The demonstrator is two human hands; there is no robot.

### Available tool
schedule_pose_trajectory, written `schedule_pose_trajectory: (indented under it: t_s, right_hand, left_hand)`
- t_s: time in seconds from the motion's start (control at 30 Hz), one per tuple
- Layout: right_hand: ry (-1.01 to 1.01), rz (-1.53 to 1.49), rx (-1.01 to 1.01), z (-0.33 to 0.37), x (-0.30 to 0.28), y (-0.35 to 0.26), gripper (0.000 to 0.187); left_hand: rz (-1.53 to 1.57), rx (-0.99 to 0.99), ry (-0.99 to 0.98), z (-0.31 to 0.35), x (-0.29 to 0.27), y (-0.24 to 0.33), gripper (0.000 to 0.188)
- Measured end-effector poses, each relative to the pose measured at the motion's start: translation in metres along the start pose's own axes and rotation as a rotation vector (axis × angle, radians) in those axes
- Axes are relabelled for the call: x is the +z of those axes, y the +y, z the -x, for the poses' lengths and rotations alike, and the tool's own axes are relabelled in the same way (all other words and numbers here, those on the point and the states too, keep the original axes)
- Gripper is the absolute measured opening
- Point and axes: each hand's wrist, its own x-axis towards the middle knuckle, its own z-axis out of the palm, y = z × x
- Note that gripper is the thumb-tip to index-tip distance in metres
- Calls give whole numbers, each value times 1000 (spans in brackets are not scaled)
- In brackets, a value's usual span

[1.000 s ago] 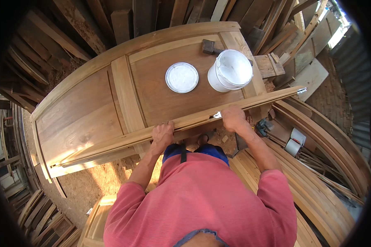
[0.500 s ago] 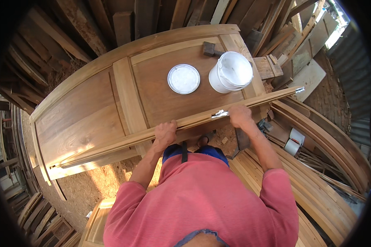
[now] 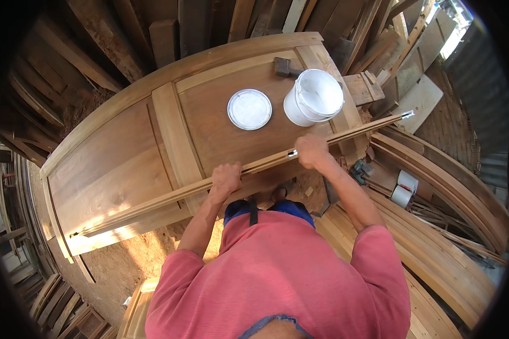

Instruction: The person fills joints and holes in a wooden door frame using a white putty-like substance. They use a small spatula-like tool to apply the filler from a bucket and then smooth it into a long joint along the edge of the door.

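Along the near side of a wooden door (image 3: 116, 164), a long grooved wooden rail (image 3: 267, 161) runs slantwise, from the door's near left corner out past its right edge. Left hand (image 3: 226, 179) is closed around the rail near its middle, fingers curled over; right hand (image 3: 312, 151) grips it farther right, also closed, knuckles up. Neither holds anything else that shows. Can't tell how much of the rail rests on the door.

White paste shows on the rail in two spots: a patch (image 3: 292, 153) just left of the right hand and a smear (image 3: 408, 114) at the far right end. So paste looks to be on at least there; the rail's left part shows none clearly. Rail is in the hands, not joined to the door as far as visible. Tub is open, lid off.

On the door's right panel: white tub (image 3: 314, 101) with white stuff inside, round white lid (image 3: 249, 109) left of it, dark mallet (image 3: 283, 66) at the far side, partly behind the tub. Near right, stacked boards (image 3: 430, 265) and two white rolls or cans (image 3: 404, 189), unclear which. Far side, dark planks (image 3: 197, 28) lean upright. Near left, sawdust-covered ground (image 3: 110, 268).
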Motion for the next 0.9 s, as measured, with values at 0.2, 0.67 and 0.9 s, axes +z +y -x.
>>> schedule_pose_trajectory:
  t_s: [0.2,0.67,0.9]
  right_hand:
    - [86,-170,170,-16,32,55,18]
    - [62,-43,154,8,4,12,22]
    - [110,-170,308,-6,24,40,20]
  left_hand:
    - [17,27,7,-2,-1,1,19]
    - [-12,3,-30,-1,-2,0,19]
    - [-17,27,-17,-5,2,-1,23]
